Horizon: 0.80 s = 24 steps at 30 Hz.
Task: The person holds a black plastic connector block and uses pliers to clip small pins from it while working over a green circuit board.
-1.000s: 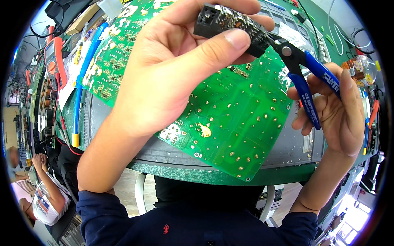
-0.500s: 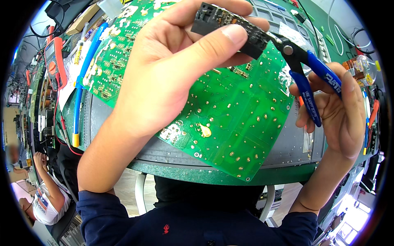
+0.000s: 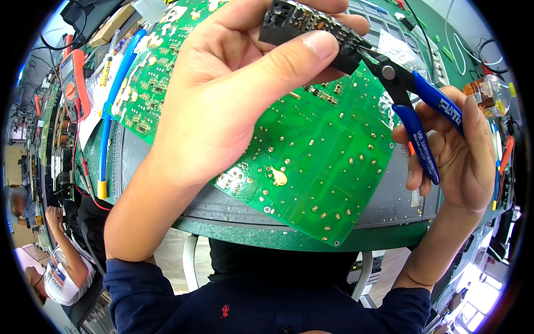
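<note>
1. The left hand (image 3: 222, 106) is raised over the counter, closed on a small black rectangular electronic module with a component-covered face (image 3: 276, 26), thumb across the near side and fingers behind it
2. The right hand (image 3: 464, 153), above the right part of the counter, has its fingers loosely round black metal cutting pliers with blue handles (image 3: 388, 73); the handles stand apart, and the tips are at the module's right end, though whether they touch it I cannot tell
3. Beneath the hands lies a large green circuit board with shiny solder joints (image 3: 317, 167), set at a slant, one corner reaching over the counter's near edge
4. Under the board is a dark grey flat mat (image 3: 222, 206), on the green-topped counter (image 3: 267, 236)
5. Toward the counter's left edge are a blue ribbed tube with a yellow tip (image 3: 104, 161) and, farther left, a red-and-grey multimeter with a dial (image 3: 70, 92)
6. Toward the right edge is a clear plastic bottle with a yellow cap (image 3: 497, 94)
7. Toward the far edge, beyond the pliers, lies a crumpled clear plastic bag (image 3: 397, 49)
</note>
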{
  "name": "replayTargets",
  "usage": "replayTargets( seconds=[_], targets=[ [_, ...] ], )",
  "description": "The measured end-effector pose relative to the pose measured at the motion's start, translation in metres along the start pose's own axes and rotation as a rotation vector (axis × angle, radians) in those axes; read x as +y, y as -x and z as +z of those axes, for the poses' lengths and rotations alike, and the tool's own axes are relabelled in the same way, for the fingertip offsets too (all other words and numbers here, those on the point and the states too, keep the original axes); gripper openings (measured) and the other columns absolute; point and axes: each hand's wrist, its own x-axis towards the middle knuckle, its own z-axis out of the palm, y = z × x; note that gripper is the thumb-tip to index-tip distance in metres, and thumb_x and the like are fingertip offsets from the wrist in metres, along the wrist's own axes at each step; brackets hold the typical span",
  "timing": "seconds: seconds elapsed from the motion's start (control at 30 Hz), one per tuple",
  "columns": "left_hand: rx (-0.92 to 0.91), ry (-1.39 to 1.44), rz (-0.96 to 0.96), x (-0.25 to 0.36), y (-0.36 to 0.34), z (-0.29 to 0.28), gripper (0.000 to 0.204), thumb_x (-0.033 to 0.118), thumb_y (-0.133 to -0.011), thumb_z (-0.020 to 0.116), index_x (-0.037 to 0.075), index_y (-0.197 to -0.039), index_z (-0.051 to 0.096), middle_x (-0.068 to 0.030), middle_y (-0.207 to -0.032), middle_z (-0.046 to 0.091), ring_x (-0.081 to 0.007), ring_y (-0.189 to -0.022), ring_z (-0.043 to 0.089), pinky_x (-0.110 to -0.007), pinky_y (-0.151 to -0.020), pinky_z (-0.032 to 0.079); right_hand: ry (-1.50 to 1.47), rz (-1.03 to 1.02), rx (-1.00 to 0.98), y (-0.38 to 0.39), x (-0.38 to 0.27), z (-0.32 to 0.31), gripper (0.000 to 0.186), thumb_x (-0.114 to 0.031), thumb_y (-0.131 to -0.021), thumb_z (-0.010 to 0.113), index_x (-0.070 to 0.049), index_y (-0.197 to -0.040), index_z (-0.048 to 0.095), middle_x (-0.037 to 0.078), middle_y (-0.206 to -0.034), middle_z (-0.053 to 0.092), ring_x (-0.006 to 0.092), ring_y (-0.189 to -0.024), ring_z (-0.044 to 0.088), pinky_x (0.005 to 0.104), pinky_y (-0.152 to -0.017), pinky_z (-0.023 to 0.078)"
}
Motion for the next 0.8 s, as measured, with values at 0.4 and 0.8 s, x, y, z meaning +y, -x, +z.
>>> replayTargets(
  seconds=[0.4, 0.8],
  targets=[
    [0.033, -0.039, 0.009, -0.0005, -0.0001, 0.0021, 0.031, 0.018, -0.090, 0.045, -0.002, -0.113, 0.044, -0.0228, -0.107, 0.055, -0.0284, -0.098, 0.057, -0.031, -0.082, 0.050, -0.017, 0.003, -0.002, -0.0011, 0.0008, -0.0004, 0.048, -0.035, -0.094, 0.021, 0.007, -0.106, 0.040, 0.031, -0.083, 0.058, 0.0263, -0.044, 0.059, 0.0223, -0.029, 0.044],
    [0.062, -0.074, 0.019, 0.0006, 0.0015, 0.0034, 0.031, 0.018, -0.090, 0.045, -0.001, -0.113, 0.043, -0.0233, -0.107, 0.054, -0.0285, -0.098, 0.057, -0.031, -0.081, 0.050, 0.002, -0.063, 0.016, -0.0015, 0.0009, 0.0052, 0.049, -0.032, -0.094, 0.023, 0.010, -0.117, 0.034, 0.028, -0.080, 0.058, 0.0210, -0.040, 0.058, 0.0198, -0.030, 0.043]
  ],
)
